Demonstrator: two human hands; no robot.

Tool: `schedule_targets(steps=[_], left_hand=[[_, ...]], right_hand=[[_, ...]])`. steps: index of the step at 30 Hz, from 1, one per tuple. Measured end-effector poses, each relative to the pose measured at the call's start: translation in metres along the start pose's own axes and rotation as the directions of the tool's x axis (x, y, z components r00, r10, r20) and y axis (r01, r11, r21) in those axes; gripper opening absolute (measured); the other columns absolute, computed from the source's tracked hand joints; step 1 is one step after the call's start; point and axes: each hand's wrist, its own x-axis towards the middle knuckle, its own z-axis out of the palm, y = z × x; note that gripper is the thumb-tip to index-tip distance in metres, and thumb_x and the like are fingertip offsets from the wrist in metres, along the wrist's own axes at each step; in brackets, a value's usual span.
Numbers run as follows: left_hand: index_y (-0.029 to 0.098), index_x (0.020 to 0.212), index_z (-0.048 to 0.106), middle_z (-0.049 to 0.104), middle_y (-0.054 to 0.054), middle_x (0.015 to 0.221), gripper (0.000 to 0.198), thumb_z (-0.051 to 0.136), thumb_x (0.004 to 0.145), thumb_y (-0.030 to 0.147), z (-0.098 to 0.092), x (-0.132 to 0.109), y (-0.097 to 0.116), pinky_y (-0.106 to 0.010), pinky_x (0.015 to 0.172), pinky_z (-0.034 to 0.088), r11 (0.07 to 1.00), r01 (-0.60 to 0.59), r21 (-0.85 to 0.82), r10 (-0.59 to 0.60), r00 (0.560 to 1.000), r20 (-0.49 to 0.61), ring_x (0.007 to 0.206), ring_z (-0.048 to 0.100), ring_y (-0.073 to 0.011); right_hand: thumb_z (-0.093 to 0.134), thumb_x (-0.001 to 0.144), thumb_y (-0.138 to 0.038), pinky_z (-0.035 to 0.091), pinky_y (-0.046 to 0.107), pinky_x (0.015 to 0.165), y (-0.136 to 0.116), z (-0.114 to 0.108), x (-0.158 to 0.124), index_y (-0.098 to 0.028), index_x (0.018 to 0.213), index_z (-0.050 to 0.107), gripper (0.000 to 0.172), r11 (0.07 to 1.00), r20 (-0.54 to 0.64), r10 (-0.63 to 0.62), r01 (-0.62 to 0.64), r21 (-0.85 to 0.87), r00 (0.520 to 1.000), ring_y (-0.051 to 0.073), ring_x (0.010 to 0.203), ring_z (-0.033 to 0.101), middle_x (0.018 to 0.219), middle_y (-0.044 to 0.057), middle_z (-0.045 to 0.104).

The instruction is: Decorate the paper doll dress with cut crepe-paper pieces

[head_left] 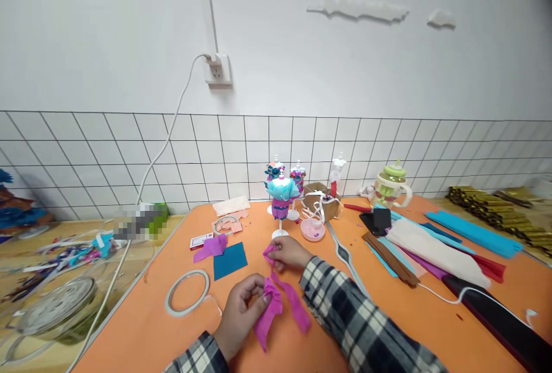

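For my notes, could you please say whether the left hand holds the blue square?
No, the blue square lies on the orange table, while the left hand pinches magenta paper.

"What's the magenta strip at six o'clock?"
"Looks like crepe paper, matt and crinkled; the worktop under it is smooth with a faint sheen."
"And the sleeve at five?"
"Soft, matt woven cloth."
"The mug towards three?"
"Clear and glossy, glass or plastic, I can't tell."
"Those bundles farther out at three?"
"Metallic gold, crinkled, shiny like foil."
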Motion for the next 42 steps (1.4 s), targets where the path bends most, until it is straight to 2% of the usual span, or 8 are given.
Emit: schedule_targets(steps=[6,14,18,22,25,33,39,42], left_hand=[[0.018,0.078,0.058,0.049,0.004,0.06,0.03,0.063,0.079,0.048,-0.006,0.02,-0.017,-0.023,0.056,0.038,0.995,0.095,0.008,-0.093,0.987,-0.128,0.055,0.046,-0.0132],[0.018,0.075,0.063,0.051,0.003,0.057,0.027,0.063,0.079,0.045,-0.002,0.023,-0.032,-0.024,0.052,0.034,0.977,0.15,0.153,-0.136,0.986,-0.098,0.052,0.045,-0.0139],[0.019,0.073,0.063,0.056,0.001,0.059,0.027,0.059,0.082,0.044,-0.002,0.023,-0.025,-0.027,0.054,0.039,0.963,0.134,0.233,-0.114,0.989,-0.096,0.055,0.051,-0.0174],[0.022,0.072,0.064,0.068,-0.008,0.101,0.021,0.057,0.083,0.039,-0.003,0.024,-0.019,-0.035,0.089,0.045,0.908,-0.017,0.418,0.028,0.999,-0.02,0.098,0.06,-0.026],[0.023,0.073,0.062,0.07,-0.008,0.095,0.028,0.046,0.089,0.039,-0.009,0.036,-0.027,-0.035,0.084,0.049,0.796,-0.085,0.599,0.05,0.996,0.076,0.091,0.064,-0.0246],[0.022,0.081,0.062,0.066,-0.012,0.107,0.023,0.05,0.085,0.041,-0.042,0.075,-0.04,-0.046,0.098,0.038,0.721,-0.06,0.691,0.171,0.981,-0.093,0.109,0.055,-0.0321],[0.023,0.085,0.062,0.067,-0.003,0.072,0.026,0.05,0.086,0.046,-0.023,0.051,-0.03,-0.034,0.065,0.048,0.757,-0.02,0.653,0.147,0.979,-0.141,0.07,0.063,-0.0242],[0.021,0.086,0.061,0.063,0.0,0.06,0.032,0.047,0.086,0.05,-0.023,0.057,-0.033,-0.029,0.05,0.046,0.799,0.035,0.601,0.118,0.97,-0.213,0.054,0.061,-0.0205]], right_hand=[[0.051,0.079,-0.012,0.054,0.026,0.072,0.005,0.033,0.049,-0.018,0.134,0.043,0.055,0.968,-0.311,-0.196,0.235,0.094,0.93,0.015,0.092,0.067,0.128,0.014,0.057],[0.048,0.083,-0.018,0.046,0.033,0.083,0.028,0.003,-0.005,-0.019,0.107,0.064,0.029,0.922,-0.445,-0.384,0.311,-0.23,0.809,0.018,0.086,0.06,0.096,0.006,0.067],[0.049,0.084,-0.018,0.041,0.034,0.085,0.038,-0.011,-0.045,-0.02,0.101,0.067,0.025,0.871,-0.373,-0.434,0.277,-0.405,0.82,0.02,0.09,0.057,0.091,0.006,0.065],[0.049,0.085,-0.018,0.039,0.036,0.085,0.052,-0.028,-0.08,-0.019,0.1,0.068,0.024,0.834,-0.359,-0.409,0.184,-0.52,0.839,0.023,0.094,0.054,0.096,0.009,0.063],[0.05,0.085,-0.018,0.039,0.036,0.089,0.061,-0.039,-0.095,-0.02,0.104,0.069,0.027,0.773,-0.293,-0.32,0.069,-0.631,0.901,0.024,0.101,0.053,0.105,0.01,0.062],[0.05,0.086,-0.018,0.039,0.03,0.091,0.061,-0.051,-0.1,-0.023,0.108,0.07,0.03,0.744,-0.197,-0.254,0.061,-0.666,0.947,0.021,0.104,0.054,0.109,0.006,0.065],[0.045,0.087,-0.014,0.039,0.029,0.09,0.061,-0.055,-0.101,-0.022,0.107,0.07,0.033,0.76,-0.181,-0.256,0.082,-0.645,0.95,0.019,0.103,0.056,0.11,0.004,0.068],[0.048,0.085,-0.016,0.038,0.028,0.092,0.061,-0.055,-0.101,-0.022,0.105,0.071,0.031,0.76,-0.167,-0.268,0.102,-0.641,0.949,0.019,0.104,0.056,0.111,0.003,0.068]])
